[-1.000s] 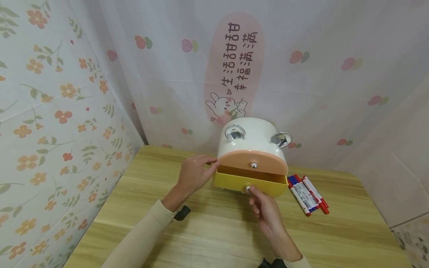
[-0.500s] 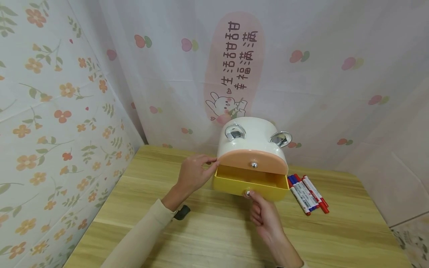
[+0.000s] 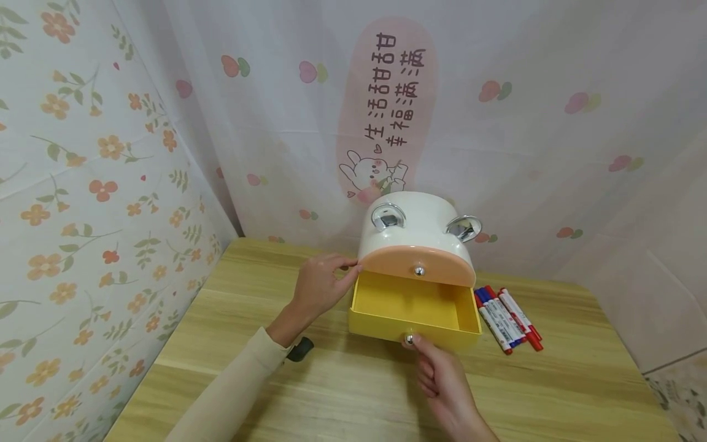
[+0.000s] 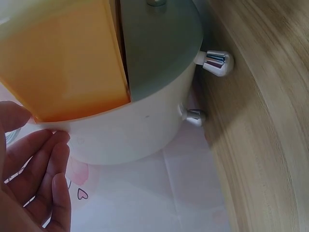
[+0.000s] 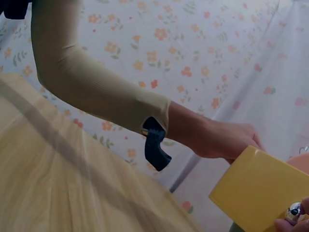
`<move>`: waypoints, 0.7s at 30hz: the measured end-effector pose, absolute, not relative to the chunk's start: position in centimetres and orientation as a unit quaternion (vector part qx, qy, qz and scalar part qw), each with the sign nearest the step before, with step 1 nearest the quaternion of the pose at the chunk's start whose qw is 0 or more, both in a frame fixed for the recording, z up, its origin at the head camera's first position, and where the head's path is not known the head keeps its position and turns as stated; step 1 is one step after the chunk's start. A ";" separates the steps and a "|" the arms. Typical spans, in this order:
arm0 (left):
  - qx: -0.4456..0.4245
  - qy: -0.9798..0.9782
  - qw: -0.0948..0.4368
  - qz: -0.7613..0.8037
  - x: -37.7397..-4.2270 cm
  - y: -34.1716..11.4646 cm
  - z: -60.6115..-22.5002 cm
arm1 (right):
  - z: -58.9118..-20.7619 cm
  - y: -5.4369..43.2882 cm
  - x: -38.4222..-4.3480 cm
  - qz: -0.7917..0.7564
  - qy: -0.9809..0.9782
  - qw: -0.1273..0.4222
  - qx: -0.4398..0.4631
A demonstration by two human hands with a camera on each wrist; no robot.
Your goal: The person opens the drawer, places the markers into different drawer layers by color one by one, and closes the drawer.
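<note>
A small white desktop drawer cabinet (image 3: 417, 215) with silver ear-like pieces on top stands at the back of the table. My left hand (image 3: 320, 291) holds its left front edge between thumb and fingertips; in the left wrist view the fingers (image 4: 36, 164) lie against the white side. The yellow drawer (image 3: 386, 328) is pulled out, its inside bare, below a closed peach drawer (image 3: 405, 263). With thumb and forefinger my right hand (image 3: 447, 380) pinches the drawer's silver knob (image 3: 409, 338). Only those fingertips show in the right wrist view, beside the knob (image 5: 292, 211).
Several red and blue markers (image 3: 505, 319) lie right of the cabinet on the wooden table (image 3: 331, 393). Below the yellow drawer sits a grey-green drawer (image 4: 159, 48), and silver feet (image 4: 217, 63) support the cabinet. Printed curtains (image 3: 276, 153) hang behind and at the left.
The yellow drawer has slid out toward me, from a narrow gap to a wide opening. My right hand has moved back with its knob; the left hand stays at the cabinet's edge.
</note>
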State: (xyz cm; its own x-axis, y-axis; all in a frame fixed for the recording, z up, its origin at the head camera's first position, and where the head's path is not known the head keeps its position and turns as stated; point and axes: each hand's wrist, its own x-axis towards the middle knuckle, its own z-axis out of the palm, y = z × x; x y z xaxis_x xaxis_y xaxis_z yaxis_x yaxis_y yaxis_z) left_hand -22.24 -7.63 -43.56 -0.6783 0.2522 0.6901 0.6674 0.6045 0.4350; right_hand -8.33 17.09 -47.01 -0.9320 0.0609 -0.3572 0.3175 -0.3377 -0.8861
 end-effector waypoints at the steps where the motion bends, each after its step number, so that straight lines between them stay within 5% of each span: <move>1: -0.272 -0.846 0.295 -0.352 -22.2 -7.6 -43.6 | -47.0 17.1 -8.1 -0.799 0.571 0.082 0.169; 21: -0.272 -0.841 0.301 -0.359 -22.3 -7.6 -43.7 | -47.5 18.2 -4.9 -0.769 0.600 0.129 0.176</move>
State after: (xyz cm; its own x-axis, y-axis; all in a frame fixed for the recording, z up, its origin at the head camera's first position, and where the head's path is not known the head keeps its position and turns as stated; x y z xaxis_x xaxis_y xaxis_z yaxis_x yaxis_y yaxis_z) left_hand -22.30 -7.56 -43.73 -0.6717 0.2411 0.7005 0.6724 0.5953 0.4399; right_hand -4.91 18.16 -47.49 -0.9045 0.0133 -0.4264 0.4103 -0.2460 -0.8781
